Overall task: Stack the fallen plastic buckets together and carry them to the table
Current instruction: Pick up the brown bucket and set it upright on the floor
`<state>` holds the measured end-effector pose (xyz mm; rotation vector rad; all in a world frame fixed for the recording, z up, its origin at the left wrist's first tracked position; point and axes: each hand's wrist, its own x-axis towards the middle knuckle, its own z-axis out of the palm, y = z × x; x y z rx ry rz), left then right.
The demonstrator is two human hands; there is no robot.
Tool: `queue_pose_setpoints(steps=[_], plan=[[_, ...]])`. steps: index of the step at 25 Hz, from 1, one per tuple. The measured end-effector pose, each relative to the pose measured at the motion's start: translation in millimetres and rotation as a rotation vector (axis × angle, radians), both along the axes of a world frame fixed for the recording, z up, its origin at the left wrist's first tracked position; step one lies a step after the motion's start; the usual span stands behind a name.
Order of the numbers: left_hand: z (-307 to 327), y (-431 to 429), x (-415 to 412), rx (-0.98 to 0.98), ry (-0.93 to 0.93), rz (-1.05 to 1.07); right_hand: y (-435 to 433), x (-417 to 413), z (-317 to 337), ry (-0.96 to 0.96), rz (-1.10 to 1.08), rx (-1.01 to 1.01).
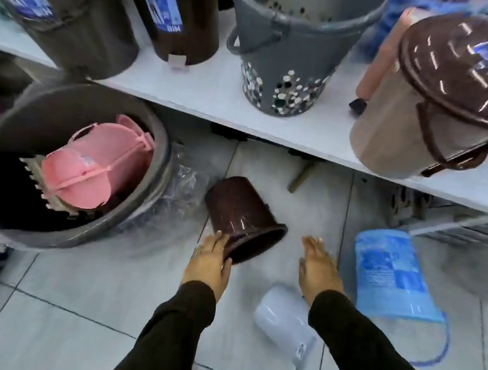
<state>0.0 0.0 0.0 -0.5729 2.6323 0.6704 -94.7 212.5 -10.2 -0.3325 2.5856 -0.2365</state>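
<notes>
Three buckets lie on their sides on the tiled floor. A dark brown bucket (240, 214) lies in the middle, its mouth toward me. My left hand (208, 263) rests on its rim at the left, thumb curled over the edge. To the right, my right hand (320, 266) hovers open and flat, touching nothing. Under my right wrist lies a white bucket (281, 322). A blue bucket (389, 273) with a printed label and a thin blue handle is farther right.
A white table (287, 123) spans the top, carrying dark bins, a perforated grey basket (288, 49) and a tan lidded bin (442, 93). At left, a large grey tub (132, 213) holds pink plastic items (95, 167). Clear plastic wrap lies beside it.
</notes>
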Motion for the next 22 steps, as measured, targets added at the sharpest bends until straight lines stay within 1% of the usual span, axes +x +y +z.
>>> queue_pose_setpoints(steps=[2, 4, 5, 6, 9, 11, 13, 15, 16, 17, 18, 20, 21, 22], plan=[[-71.5, -1.7, -8.8, 0.092, -0.02, 0.106, -3.6, -21.4, -66.4, -0.02, -0.09, -0.057], [-138.4, -1.9, -23.8, 0.101, -0.064, 0.15, -12.7, -47.2, -127.3, -0.03, -0.129, -0.128], [-169.8, -0.1, -31.0, 0.088, -0.054, 0.146, -16.7, -57.7, -155.6, -0.021, -0.117, -0.168], [-191.7, 2.7, -37.2, 0.094, -0.06, 0.132, -20.4, -63.8, -178.8, -0.024, -0.095, -0.197], [-235.5, -1.4, -50.3, 0.057, 0.015, 0.152, -28.6, -80.8, -225.1, -0.006, -0.068, -0.244], [-248.3, -6.7, -53.8, 0.012, 0.051, 0.099, -31.6, -86.9, -239.3, 0.057, -0.109, -0.256], [-244.4, -11.0, -55.0, 0.008, 0.109, 0.068, -35.6, -89.0, -235.1, 0.151, -0.091, -0.253], [-231.6, -23.8, -63.1, 0.033, 0.227, 0.144, -42.6, -99.3, -221.7, 0.27, -0.092, -0.313], [-224.7, -32.1, -68.4, 0.059, 0.246, 0.221, -46.5, -105.2, -215.8, 0.284, -0.115, -0.348], [-219.5, -41.4, -74.2, 0.104, 0.253, 0.311, -50.6, -111.5, -210.2, 0.259, -0.143, -0.36], [-215.0, -50.7, -81.7, 0.17, 0.234, 0.413, -54.4, -117.3, -204.9, 0.188, -0.177, -0.344], [-213.7, -64.2, -94.3, 0.366, 0.162, 0.638, -58.8, -121.9, -199.2, -0.011, -0.287, -0.306], [-216.0, -68.1, -98.1, 0.475, 0.118, 0.754, -60.1, -120.8, -199.5, -0.084, -0.33, -0.311], [-219.0, -69.8, -99.9, 0.561, 0.081, 0.854, -61.5, -118.2, -201.7, -0.112, -0.341, -0.318]])
